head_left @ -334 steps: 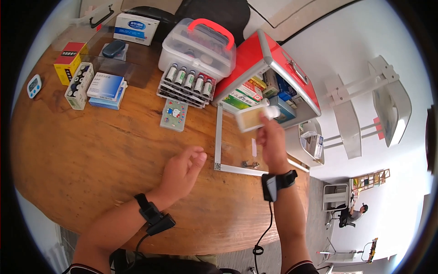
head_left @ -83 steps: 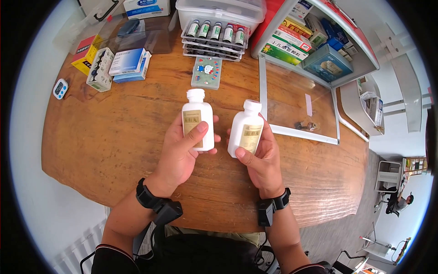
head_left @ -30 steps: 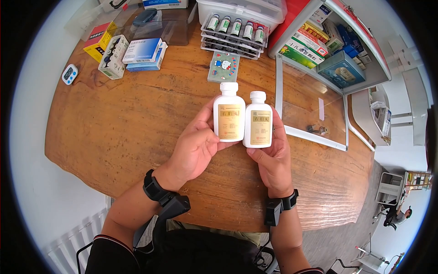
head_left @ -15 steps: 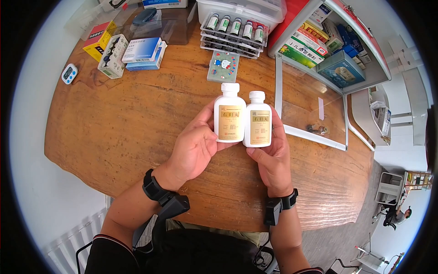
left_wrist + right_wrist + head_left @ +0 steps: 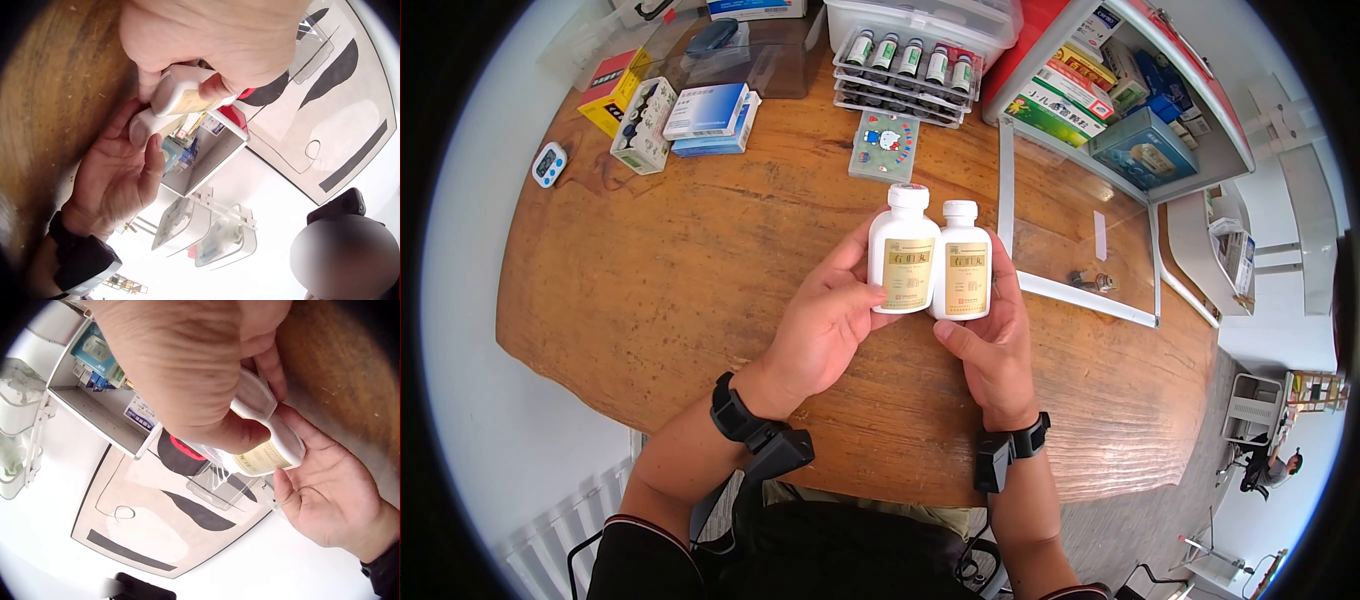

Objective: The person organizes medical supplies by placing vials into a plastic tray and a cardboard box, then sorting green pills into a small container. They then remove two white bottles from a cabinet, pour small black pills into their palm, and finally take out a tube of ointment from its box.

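Observation:
Two white bottles with gold labels are held upright side by side above the wooden table. The left hand [image 5: 825, 320] grips the left bottle [image 5: 903, 262], its thumb at the label's lower edge and its fingers behind. In the right hand [image 5: 998, 360] is the right bottle [image 5: 962, 272], the thumb near its base. The bottles touch or overlap slightly, and both labels face the head camera. From the left wrist view, the left hand [image 5: 212, 37] pinches its bottle [image 5: 181, 90], with the right hand [image 5: 112, 175] beyond. The right wrist view shows the right thumb pressing its bottle [image 5: 253, 397].
Behind the bottles lies a cartoon case [image 5: 884, 146], with stacked vial trays [image 5: 905, 75] beyond. An open red cabinet [image 5: 1120, 110] holding medicine boxes stands right, its clear door [image 5: 1085, 307] low over the table. Several boxes [image 5: 705, 110] and a timer [image 5: 549, 165] sit left.
Earlier, the right hand carried one bottle near the cabinet and the left was empty; then each held a bottle, apart. They have since come together. Lately the left bottle has tilted and shifted slightly right.

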Demonstrator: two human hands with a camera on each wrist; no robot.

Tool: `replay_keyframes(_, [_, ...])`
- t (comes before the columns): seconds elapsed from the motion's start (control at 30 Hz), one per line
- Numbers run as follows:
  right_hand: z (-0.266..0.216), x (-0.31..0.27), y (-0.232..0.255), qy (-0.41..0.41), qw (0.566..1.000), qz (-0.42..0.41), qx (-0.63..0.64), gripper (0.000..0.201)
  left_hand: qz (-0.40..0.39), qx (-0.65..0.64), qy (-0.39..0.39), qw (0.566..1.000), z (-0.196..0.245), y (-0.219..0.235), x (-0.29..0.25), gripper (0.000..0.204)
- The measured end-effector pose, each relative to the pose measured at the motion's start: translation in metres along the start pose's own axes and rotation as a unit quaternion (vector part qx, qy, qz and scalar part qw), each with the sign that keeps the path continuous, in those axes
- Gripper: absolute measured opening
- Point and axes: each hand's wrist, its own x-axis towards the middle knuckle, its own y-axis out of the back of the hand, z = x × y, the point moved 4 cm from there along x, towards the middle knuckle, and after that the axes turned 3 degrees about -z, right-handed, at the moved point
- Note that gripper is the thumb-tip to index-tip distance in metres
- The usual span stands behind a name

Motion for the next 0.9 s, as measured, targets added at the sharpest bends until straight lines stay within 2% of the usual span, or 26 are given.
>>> replay_keyframes(0.03, [0.000, 0.000, -0.001, 0.006, 1.000, -0.001, 0.004, 0.096, 0.000, 0.000, 0.000, 1.000, 0.000, -0.002, 0.000, 0.072])
replay_keyframes(0.1, [-0.001, 0.000, -0.002, 0.006, 1.000, 0.001, 0.000, 0.096, -0.016, 0.102, -0.024, 0.994, 0.001, -0.007, -0.001, 0.066])
replay_keyframes(0.13, [-0.001, 0.000, -0.002, 0.006, 1.000, 0.003, -0.003, 0.095, -0.016, 0.102, -0.024, 0.994, 0.000, -0.008, -0.001, 0.066])
replay_keyframes(0.2, [0.001, 0.000, -0.002, 0.013, 1.000, 0.008, -0.016, 0.094, -0.033, 0.202, -0.070, 0.976, 0.001, -0.012, -0.001, 0.061])
replay_keyframes(0.33, [0.002, 0.001, 0.001, 0.016, 0.998, 0.034, -0.046, 0.090, -0.042, 0.099, -0.011, 0.994, -0.006, -0.009, -0.007, 0.057])
replay_keyframes(0.53, [0.001, 0.001, 0.000, 0.019, 0.998, 0.044, -0.051, 0.085, -0.047, 0.142, 0.006, 0.989, -0.006, -0.001, -0.006, 0.054])
replay_keyframes(0.77, [0.002, -0.001, 0.003, 0.012, 0.998, 0.050, -0.041, 0.080, -0.016, 0.121, -0.010, 0.993, -0.004, -0.003, -0.003, 0.054])
replay_keyframes(0.83, [0.002, -0.003, 0.001, 0.008, 0.999, 0.034, -0.032, 0.078, -0.014, 0.119, -0.023, 0.993, -0.003, -0.006, -0.004, 0.063])
replay_keyframes(0.87, [0.004, -0.004, 0.003, 0.018, 0.997, 0.019, -0.066, 0.077, -0.014, 0.119, -0.023, 0.993, -0.004, -0.005, -0.004, 0.063])
replay_keyframes(0.9, [0.003, -0.005, 0.002, 0.018, 0.997, 0.020, -0.066, 0.077, -0.008, 0.217, -0.050, 0.975, -0.004, -0.003, -0.005, 0.070])
